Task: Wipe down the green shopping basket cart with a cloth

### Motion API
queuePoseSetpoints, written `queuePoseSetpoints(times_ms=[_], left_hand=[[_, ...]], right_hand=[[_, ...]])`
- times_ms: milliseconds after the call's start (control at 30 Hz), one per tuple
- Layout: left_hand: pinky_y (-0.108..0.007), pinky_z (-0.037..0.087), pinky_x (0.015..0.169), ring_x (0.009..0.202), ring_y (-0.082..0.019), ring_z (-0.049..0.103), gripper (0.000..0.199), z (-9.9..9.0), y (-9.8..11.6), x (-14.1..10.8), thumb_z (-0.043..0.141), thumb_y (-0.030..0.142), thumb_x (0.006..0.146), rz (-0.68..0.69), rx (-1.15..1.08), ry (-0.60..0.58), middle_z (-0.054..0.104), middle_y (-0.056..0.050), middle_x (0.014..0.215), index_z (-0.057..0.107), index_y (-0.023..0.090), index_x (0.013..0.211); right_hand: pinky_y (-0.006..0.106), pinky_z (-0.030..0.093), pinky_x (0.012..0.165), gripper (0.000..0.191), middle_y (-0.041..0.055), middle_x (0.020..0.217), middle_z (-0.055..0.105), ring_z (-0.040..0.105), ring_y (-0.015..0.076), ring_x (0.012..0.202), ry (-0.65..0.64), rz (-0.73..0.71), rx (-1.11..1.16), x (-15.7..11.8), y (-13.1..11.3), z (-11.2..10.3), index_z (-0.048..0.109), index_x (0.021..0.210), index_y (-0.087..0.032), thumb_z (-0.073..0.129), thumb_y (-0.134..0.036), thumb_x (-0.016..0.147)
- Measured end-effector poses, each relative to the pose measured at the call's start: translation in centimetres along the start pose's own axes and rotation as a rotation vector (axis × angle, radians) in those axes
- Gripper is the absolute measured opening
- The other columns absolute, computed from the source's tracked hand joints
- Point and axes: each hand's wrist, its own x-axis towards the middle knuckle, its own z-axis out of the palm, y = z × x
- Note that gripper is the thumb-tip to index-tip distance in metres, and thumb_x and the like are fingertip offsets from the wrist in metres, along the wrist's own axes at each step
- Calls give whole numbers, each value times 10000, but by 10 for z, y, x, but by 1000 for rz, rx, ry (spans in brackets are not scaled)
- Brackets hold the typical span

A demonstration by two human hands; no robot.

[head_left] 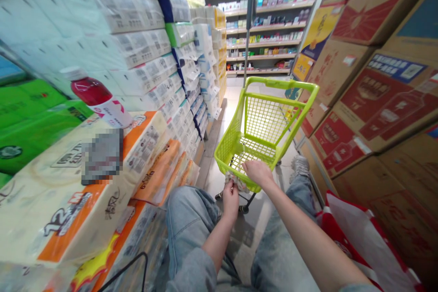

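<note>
A small lime-green shopping cart (263, 121) stands on the floor in front of my knees, its mesh basket tilted toward me. My left hand (231, 197) is closed below the basket's near edge, with its fingertips pinching a crumpled, greyish-white cloth (237, 179). The cloth lies against the outside of the cart's rim. Across the top of that same near rim, my right hand (259, 174) curls its fingers around the edge. Its fingertips are partly hidden.
At left, tissue packs (82, 196) carry a red-and-white bottle (99, 98) and a blurred-out flat object (102, 155). Stacked cardboard boxes (376, 91) line the right, above a red-and-white bag (362, 237). Stocked shelves (267, 25) stand at the aisle's end.
</note>
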Motion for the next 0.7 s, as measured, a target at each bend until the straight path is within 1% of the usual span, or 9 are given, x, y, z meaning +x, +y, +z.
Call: queuePoseSetpoints(times_ms=[67, 100, 133, 200, 333, 467, 567, 633, 700], left_hand=[[-386, 393, 961, 1038, -213, 552, 207, -5, 3, 2, 473, 167, 801, 132, 230, -64, 616, -112, 1054, 640, 164, 922], [-389, 394, 958, 1043, -215, 545, 206, -7, 4, 3, 460, 166, 812, 175, 305, -92, 602, -117, 1064, 638, 166, 916], [-384, 406, 940, 1029, -213, 548, 203, -8, 6, 3, 453, 167, 819, 200, 352, -106, 593, -118, 1064, 634, 169, 909], [-356, 443, 876, 962, -199, 568, 181, -8, 8, 4, 458, 170, 816, 200, 388, -117, 586, -111, 1040, 627, 169, 883], [-285, 469, 713, 764, -163, 579, 121, -4, 10, 9, 512, 201, 771, 91, 350, -111, 605, -85, 894, 618, 145, 784], [-267, 451, 665, 693, -166, 577, 119, 0, 10, 17, 572, 250, 719, -59, 267, -55, 637, -47, 731, 621, 143, 739], [-257, 451, 655, 674, -160, 582, 152, 1, 10, 16, 584, 285, 711, -119, 154, -85, 649, -35, 701, 629, 142, 738], [-252, 454, 651, 677, -155, 584, 203, -1, 10, 12, 584, 330, 723, -123, 70, -113, 652, -38, 713, 630, 135, 755], [-250, 459, 664, 708, -152, 592, 252, -3, 9, 8, 568, 364, 742, -127, -20, -72, 661, -46, 762, 632, 131, 815]], right_hand=[[295, 452, 774, 497, 141, 947, 691, 647, 230, 897, -3, 2, -4, 0, -1, 0, 689, 936, -157, 240, -368, 943], [292, 451, 775, 500, 143, 954, 689, 646, 228, 900, -9, 4, -5, 0, -1, -1, 688, 939, -156, 236, -370, 944], [289, 450, 776, 505, 145, 962, 688, 645, 227, 905, -17, 6, -8, 1, -2, -1, 687, 941, -155, 231, -373, 944], [284, 450, 775, 512, 148, 972, 685, 644, 226, 912, -31, 9, -10, 1, -3, -1, 685, 946, -150, 226, -377, 944], [283, 450, 770, 493, 158, 951, 687, 646, 229, 903, -24, 23, -3, 2, 0, -1, 681, 939, -126, 252, -370, 937], [283, 449, 766, 487, 155, 935, 689, 649, 225, 892, -9, 28, -10, 0, 6, -1, 685, 912, -126, 254, -353, 934], [275, 449, 757, 488, 151, 934, 688, 649, 222, 891, 1, 27, -21, -2, 10, -1, 687, 896, -130, 250, -343, 933], [281, 452, 752, 489, 144, 924, 690, 650, 227, 884, 11, 24, -26, -3, 12, -2, 688, 886, -136, 247, -342, 933], [290, 455, 750, 489, 139, 916, 692, 652, 230, 877, 16, 21, -27, -4, 13, -2, 687, 884, -141, 245, -344, 935]])
